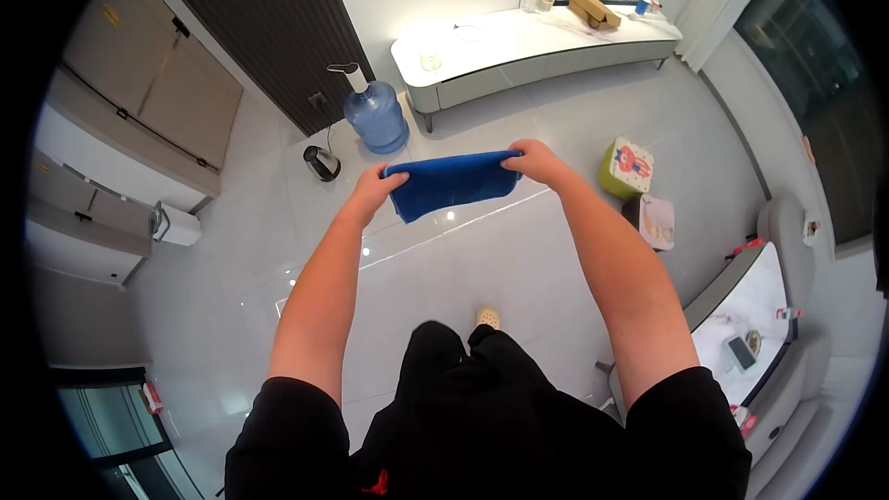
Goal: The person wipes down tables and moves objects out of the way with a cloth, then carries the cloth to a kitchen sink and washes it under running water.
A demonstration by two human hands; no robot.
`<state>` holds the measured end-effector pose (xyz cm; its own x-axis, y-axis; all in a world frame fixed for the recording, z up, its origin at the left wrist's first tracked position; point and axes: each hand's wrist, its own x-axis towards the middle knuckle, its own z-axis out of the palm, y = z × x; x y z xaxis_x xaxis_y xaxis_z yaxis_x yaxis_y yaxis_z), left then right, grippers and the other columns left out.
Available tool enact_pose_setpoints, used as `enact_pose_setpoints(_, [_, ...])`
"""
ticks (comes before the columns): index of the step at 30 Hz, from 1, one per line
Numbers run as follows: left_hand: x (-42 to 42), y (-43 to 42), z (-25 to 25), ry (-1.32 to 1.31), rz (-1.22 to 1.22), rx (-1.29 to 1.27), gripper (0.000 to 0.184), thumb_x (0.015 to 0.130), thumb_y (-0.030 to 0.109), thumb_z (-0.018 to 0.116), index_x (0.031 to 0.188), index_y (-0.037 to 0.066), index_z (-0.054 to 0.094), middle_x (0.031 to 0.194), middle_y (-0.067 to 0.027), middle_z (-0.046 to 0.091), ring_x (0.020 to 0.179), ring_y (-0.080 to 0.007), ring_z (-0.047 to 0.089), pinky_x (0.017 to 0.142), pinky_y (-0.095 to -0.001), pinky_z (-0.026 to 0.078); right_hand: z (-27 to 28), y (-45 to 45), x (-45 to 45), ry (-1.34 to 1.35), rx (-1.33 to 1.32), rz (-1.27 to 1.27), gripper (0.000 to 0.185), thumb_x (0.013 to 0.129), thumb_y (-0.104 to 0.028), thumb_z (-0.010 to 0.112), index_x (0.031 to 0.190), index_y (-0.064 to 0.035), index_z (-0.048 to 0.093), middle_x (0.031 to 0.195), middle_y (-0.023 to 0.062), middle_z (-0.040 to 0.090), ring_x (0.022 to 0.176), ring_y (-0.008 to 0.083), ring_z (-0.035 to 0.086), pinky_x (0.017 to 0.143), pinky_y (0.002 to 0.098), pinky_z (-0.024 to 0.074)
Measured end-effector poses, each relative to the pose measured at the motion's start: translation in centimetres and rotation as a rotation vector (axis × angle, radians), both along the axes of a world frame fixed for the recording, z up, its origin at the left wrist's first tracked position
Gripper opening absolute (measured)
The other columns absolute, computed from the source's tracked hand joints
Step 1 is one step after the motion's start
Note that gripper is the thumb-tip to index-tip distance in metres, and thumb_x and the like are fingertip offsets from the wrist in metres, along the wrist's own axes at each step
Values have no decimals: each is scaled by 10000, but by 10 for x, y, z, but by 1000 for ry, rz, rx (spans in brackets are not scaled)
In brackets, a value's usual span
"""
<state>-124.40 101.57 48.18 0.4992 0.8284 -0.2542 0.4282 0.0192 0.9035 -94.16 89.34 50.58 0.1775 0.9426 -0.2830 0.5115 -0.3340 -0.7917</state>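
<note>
A blue cloth [454, 187], which looks like a towel, hangs stretched between my two hands, out in front of me above the floor. My left hand [375, 193] pinches its upper left corner, thumb on the near side. At the upper right corner, my right hand [535, 164] grips the edge in the same way. The cloth's lower edge hangs free and sags a little at the left. Both arms reach forward, nearly straight.
Ahead stands a long white-topped cabinet [519, 46], with a blue water jug [377, 118] and a kettle [322, 164] left of it. Two small stools [630, 167] are at the right. A low table [741, 315] and grey sofa [801, 389] lie nearer, right.
</note>
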Motion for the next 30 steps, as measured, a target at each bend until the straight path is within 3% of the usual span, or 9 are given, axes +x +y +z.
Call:
enact_pose_setpoints(2, [18, 28, -12, -262, 85, -173, 306, 827, 273, 662, 969, 12, 589, 841, -18, 588, 752, -109, 522, 651, -271, 419, 0, 25, 15, 117, 7, -68, 292, 745, -218, 672, 931, 4, 638, 813, 133, 641, 744, 197, 620, 667, 318, 494])
enact_pose_setpoints(5, [55, 66, -27, -330, 246, -251, 301, 864, 289, 627, 970, 12, 574, 821, -21, 577, 763, -105, 512, 685, -261, 415, -12, 76, 37, 249, -12, -162, 273, 769, -206, 664, 938, 3, 615, 809, 117, 634, 738, 187, 613, 658, 312, 490])
enact_pose_setpoints(8, [94, 117, -57, -360, 323, -126, 302, 880, 304, 606, 961, 15, 575, 831, -29, 579, 765, -109, 518, 679, -263, 423, -33, 132, 61, 306, 38, -216, 246, 828, -203, 630, 990, -25, 580, 803, 69, 602, 703, 157, 570, 565, 304, 449])
enact_pose_setpoints(14, [149, 216, -103, -290, 317, -311, 274, 884, 295, 595, 946, 30, 563, 827, -29, 564, 747, -110, 511, 648, -274, 433, -72, 221, 109, 221, -8, -383, 253, 832, -179, 627, 1031, -32, 571, 847, 85, 608, 747, 178, 602, 581, 301, 492])
enact_pose_setpoints(19, [202, 275, -103, -158, 274, -461, 263, 892, 286, 570, 993, 45, 548, 859, -37, 564, 756, -127, 535, 632, -288, 453, -85, 274, 157, 273, -86, -515, 325, 764, -123, 622, 1062, -10, 553, 905, 129, 620, 778, 230, 630, 602, 367, 532])
enact_pose_setpoints(22, [237, 303, -113, -190, 289, -489, 251, 902, 271, 545, 1034, 58, 525, 896, -38, 561, 765, -150, 550, 660, -316, 469, -106, 310, 197, 271, -118, -523, 331, 750, -112, 607, 1061, -8, 555, 912, 131, 625, 808, 235, 632, 646, 363, 529])
enact_pose_setpoints(24, [260, 321, -128, -180, 295, -576, 214, 907, 260, 529, 1019, 79, 504, 987, -54, 551, 919, -184, 538, 762, -437, 467, -130, 340, 229, 211, -101, -486, 329, 750, -127, 615, 1052, -7, 562, 921, 142, 631, 825, 243, 633, 681, 362, 523])
enact_pose_setpoints(25, [272, 330, -145, -197, 297, -608, 221, 906, 238, 519, 1053, 77, 481, 999, -58, 543, 946, -194, 528, 781, -450, 457, -140, 356, 246, 153, -81, -449, 328, 750, -141, 624, 1044, -6, 568, 929, 152, 637, 842, 251, 634, 715, 361, 517])
enact_pose_setpoints(30, [341, 355, -228, -149, 395, -736, 242, 895, 196, 516, 1102, 78, 472, 988, -54, 533, 874, -183, 533, 723, -406, 494, -198, 464, 325, -17, -179, -302, 346, 739, -206, 662, 1026, -17, 619, 974, 173, 648, 900, 280, 631, 794, 359, 494])
